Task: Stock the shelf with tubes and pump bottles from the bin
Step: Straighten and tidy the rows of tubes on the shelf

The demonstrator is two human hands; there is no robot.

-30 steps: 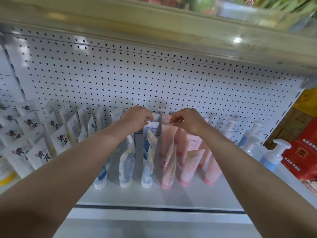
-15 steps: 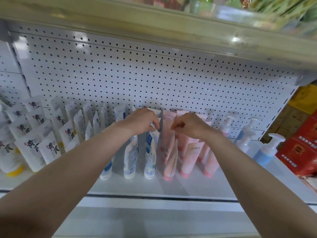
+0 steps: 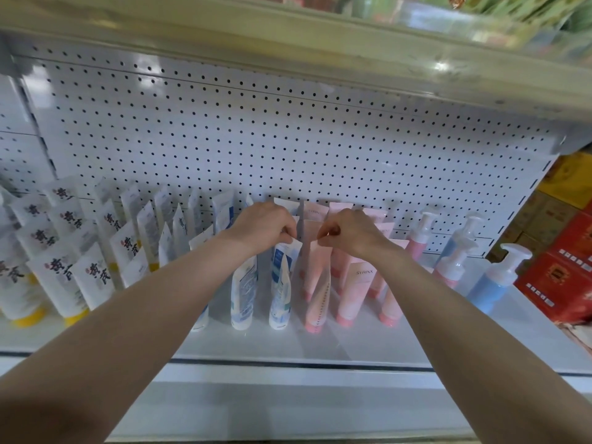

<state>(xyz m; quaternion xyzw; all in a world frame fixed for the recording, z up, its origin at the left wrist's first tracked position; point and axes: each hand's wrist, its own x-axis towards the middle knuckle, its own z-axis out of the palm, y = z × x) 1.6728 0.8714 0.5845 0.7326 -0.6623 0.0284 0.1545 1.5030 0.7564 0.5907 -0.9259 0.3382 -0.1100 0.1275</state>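
Left hand (image 3: 262, 225): fingertips pinch top crimp of blue-and-white tube (image 3: 281, 283), grip closed on it. Right hand (image 3: 350, 233): thumb and forefinger pinch top edge of pink tube (image 3: 317, 293), which leans slightly. Both tubes stand cap-down on shelf (image 3: 288, 346), front of their rows, before middle of pegboard (image 3: 256, 139). Toward pegboard's left end: white tubes with yellow caps (image 3: 57, 283). Toward its right end: pink pump bottle (image 3: 419, 238), blue pump bottle (image 3: 493, 283). Past pegboard's right edge: red cartons (image 3: 563, 277).
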